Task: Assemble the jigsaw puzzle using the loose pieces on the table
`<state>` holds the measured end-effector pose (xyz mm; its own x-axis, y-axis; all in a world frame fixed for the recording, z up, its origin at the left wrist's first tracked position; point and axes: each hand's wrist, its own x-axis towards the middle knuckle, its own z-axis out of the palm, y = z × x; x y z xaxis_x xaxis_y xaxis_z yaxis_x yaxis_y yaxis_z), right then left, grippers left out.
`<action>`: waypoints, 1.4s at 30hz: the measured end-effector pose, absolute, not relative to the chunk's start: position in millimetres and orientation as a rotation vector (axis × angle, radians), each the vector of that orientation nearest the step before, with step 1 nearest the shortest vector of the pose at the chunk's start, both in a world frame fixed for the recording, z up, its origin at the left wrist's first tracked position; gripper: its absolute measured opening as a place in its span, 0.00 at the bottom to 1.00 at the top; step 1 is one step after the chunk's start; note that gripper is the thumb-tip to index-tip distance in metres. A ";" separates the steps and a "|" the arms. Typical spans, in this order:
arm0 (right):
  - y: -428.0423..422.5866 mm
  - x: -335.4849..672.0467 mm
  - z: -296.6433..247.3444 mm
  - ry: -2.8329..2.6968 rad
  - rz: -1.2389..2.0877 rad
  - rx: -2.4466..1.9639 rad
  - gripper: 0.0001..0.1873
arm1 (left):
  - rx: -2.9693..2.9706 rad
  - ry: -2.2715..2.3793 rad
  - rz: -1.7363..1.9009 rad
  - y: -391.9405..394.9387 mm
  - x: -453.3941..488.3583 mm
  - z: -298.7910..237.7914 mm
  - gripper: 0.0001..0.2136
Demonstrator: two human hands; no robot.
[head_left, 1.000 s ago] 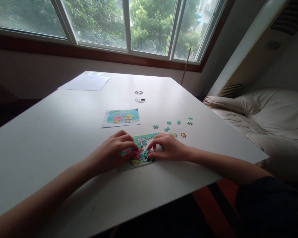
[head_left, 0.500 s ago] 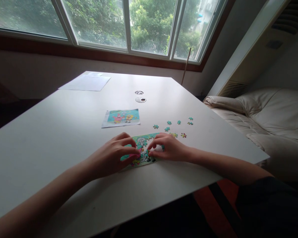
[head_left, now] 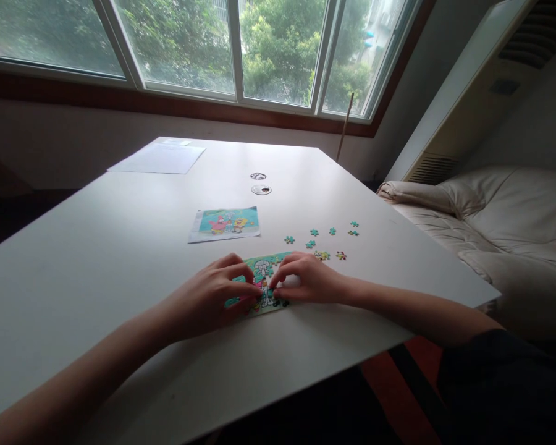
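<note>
A small, partly assembled cartoon jigsaw puzzle (head_left: 262, 270) lies on the white table (head_left: 120, 247) near its front edge. My left hand (head_left: 213, 293) rests on the puzzle's left part, fingers curled and pressed down on the pieces. From the right, my right hand (head_left: 308, 278) lies on the puzzle with its fingertips pinched together at the puzzle's middle, almost touching the left fingertips. What they pinch is too small to make out. Several loose puzzle pieces (head_left: 322, 241) lie scattered just beyond my right hand.
A printed reference picture (head_left: 225, 223) lies behind the puzzle. Farther back are two round table ports (head_left: 261, 184) and a white sheet (head_left: 157, 158). A cream cushion (head_left: 505, 228) sits right of the table. Windows run along the far wall.
Both hands have drawn closer together over the puzzle's middle; my right fingertips shifted slightly left. The view tilted a little downward.
</note>
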<state>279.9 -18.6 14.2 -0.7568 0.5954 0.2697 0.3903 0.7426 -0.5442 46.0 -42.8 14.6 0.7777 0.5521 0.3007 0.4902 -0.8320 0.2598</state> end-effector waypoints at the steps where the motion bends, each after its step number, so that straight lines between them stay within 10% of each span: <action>1: -17.7 279.6 15.0 -2.505 0.674 -0.756 0.05 | 2.805 0.828 0.549 -43.0 46.0 14.8 0.09; 42: 52.9 407.4 54.9 -2.682 0.715 -1.265 0.13 | 2.823 0.895 0.386 -54.8 58.5 14.9 0.13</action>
<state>407.4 52.9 54.9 -0.6523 0.7493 -0.1138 0.7065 0.5468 -0.4494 58.5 -54.8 14.9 0.7883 0.5831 0.1966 0.5431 -0.8094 0.2233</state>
